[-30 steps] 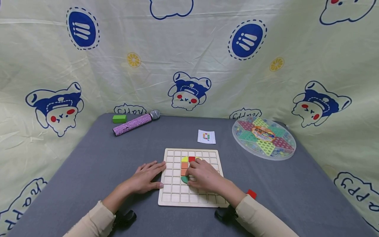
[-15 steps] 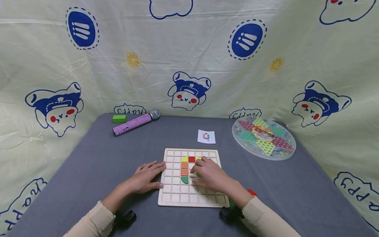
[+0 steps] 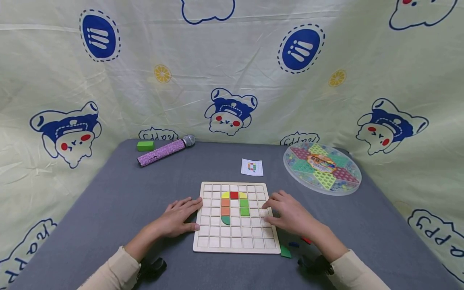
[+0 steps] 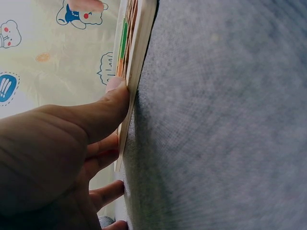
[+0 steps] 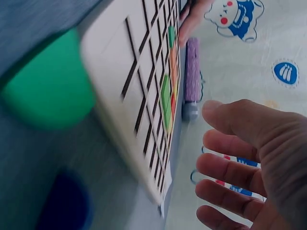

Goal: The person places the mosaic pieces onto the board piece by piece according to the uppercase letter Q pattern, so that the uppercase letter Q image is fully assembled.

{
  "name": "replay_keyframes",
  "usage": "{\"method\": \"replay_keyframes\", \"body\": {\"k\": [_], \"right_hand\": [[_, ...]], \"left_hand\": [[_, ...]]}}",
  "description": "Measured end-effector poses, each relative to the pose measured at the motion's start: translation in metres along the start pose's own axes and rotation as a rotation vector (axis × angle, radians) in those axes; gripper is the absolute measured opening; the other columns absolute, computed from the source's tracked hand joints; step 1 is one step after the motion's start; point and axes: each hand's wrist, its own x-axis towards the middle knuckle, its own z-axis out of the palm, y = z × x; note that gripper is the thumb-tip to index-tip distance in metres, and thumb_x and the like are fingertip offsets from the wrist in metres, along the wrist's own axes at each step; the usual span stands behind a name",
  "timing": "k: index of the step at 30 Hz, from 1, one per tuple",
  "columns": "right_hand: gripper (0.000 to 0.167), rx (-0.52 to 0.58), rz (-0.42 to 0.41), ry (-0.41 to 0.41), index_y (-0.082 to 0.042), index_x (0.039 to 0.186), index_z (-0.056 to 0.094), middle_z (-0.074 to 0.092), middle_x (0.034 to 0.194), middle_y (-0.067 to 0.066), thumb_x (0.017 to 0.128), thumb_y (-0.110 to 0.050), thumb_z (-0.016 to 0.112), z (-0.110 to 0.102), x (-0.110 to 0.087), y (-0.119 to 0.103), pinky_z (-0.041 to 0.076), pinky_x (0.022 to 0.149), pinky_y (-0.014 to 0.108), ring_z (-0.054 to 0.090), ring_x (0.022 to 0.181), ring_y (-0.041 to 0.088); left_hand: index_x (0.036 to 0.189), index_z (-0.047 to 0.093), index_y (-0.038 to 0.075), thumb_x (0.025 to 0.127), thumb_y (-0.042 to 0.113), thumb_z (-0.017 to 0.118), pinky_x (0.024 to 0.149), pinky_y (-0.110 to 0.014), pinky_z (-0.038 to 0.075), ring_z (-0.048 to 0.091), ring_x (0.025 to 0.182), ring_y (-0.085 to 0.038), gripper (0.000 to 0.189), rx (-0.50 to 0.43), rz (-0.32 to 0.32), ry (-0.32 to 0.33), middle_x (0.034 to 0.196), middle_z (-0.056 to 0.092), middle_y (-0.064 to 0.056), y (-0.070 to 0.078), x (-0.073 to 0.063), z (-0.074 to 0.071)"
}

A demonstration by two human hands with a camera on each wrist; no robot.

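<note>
A wooden grid board point(image 3: 235, 243) lies on the table with coloured tiles in its cells. Its tiles include a red square point(image 3: 234, 195), orange tiles point(image 3: 225, 206), green squares point(image 3: 244, 207), yellow pieces at the top corners and a dark green rounded piece point(image 3: 225, 220). My left hand point(image 3: 178, 217) rests at the board's left edge, thumb and fingertips touching it, as the left wrist view also shows. Over the right edge hovers my right hand point(image 3: 290, 212), fingers relaxed and spread with nothing between them. Beside the board's near right corner lies a green piece point(image 5: 53, 86).
A blue piece point(image 3: 294, 244) and a red piece point(image 3: 306, 240), partly hidden by the right forearm, lie right of the board. Behind it is a small pattern card point(image 3: 251, 167). Farther back are a round game box point(image 3: 322, 169), a purple microphone point(image 3: 163, 153) and a green block point(image 3: 145, 146).
My right hand has moved right, from the middle of the board to its right edge, uncovering two green squares and a yellow piece. The left hand has stayed in place.
</note>
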Motion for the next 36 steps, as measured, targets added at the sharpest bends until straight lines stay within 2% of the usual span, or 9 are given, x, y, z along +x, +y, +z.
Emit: {"method": "replay_keyframes", "body": {"k": [5,11,18,29,36], "right_hand": [[0.023,0.001,0.038,-0.014,-0.017,0.095,0.070,0.060,0.093,-0.005,0.076,-0.026,0.078,-0.006,-0.021,0.015,0.045,0.072,0.033,0.047,0.085,0.011],[0.022,0.017,0.112,-0.098,-0.022,0.097,0.069,0.059,0.095,-0.009,0.077,-0.029,0.077,-0.013,-0.044,0.029,0.046,0.074,0.034,0.048,0.088,0.010],[0.024,0.016,0.130,-0.159,-0.023,0.100,0.068,0.059,0.095,-0.009,0.078,-0.030,0.076,-0.015,-0.065,0.044,0.046,0.074,0.036,0.050,0.090,0.012],[0.028,0.037,0.204,-0.247,-0.026,0.102,0.068,0.055,0.094,-0.014,0.077,-0.037,0.075,-0.013,-0.083,0.054,0.041,0.069,0.028,0.044,0.087,0.007],[0.029,0.073,0.206,-0.264,-0.030,0.102,0.068,0.052,0.095,-0.014,0.077,-0.042,0.074,-0.013,-0.089,0.057,0.041,0.070,0.028,0.043,0.090,0.008]], "left_hand": [[0.148,0.031,0.013,0.090,0.041,0.060,0.111,-0.063,0.012,0.020,0.145,-0.035,0.071,0.004,0.006,-0.001,0.155,0.031,-0.005,0.000,0.000,0.000],[0.148,0.031,0.013,0.090,0.042,0.060,0.111,-0.063,0.012,0.020,0.145,-0.035,0.072,0.011,0.005,-0.003,0.155,0.030,-0.005,-0.001,0.000,0.000],[0.148,0.031,0.013,0.090,0.042,0.060,0.111,-0.064,0.012,0.020,0.145,-0.035,0.071,0.005,0.003,-0.002,0.155,0.031,-0.005,0.000,0.000,0.001],[0.148,0.031,0.013,0.090,0.040,0.060,0.111,-0.063,0.012,0.020,0.145,-0.035,0.070,0.006,0.003,0.009,0.155,0.031,-0.005,0.001,0.000,0.001],[0.148,0.032,0.014,0.090,0.040,0.060,0.111,-0.063,0.012,0.020,0.145,-0.035,0.070,0.004,-0.002,0.003,0.155,0.031,-0.005,0.001,-0.001,0.000]]}}
